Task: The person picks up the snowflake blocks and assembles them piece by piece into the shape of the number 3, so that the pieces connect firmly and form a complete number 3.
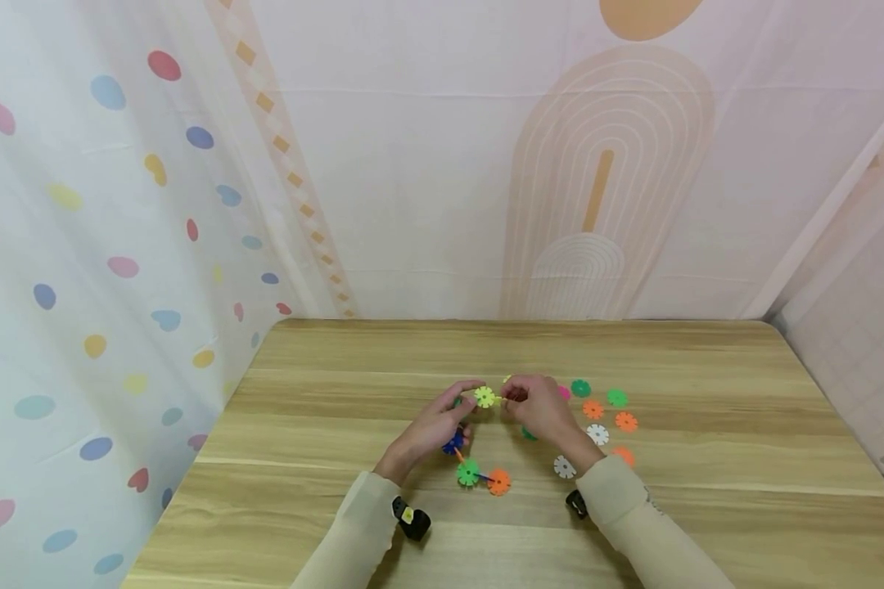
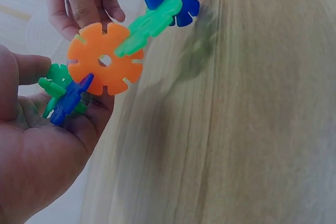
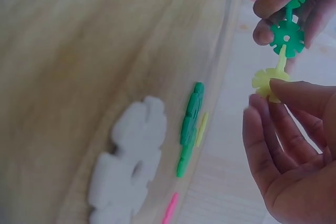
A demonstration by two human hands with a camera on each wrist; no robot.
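Holding a chain of interlocked snowflake discs [image 1: 466, 458] above the tabletop [image 1: 324, 458], your left hand [image 1: 435, 427] curls round its upper end. Your right hand [image 1: 541, 409] pinches the yellow disc [image 1: 484, 397] at the chain's tip between thumb and fingertips. Loose discs [image 1: 606, 411], orange, green and white, lie on the tabletop just right of your right hand.
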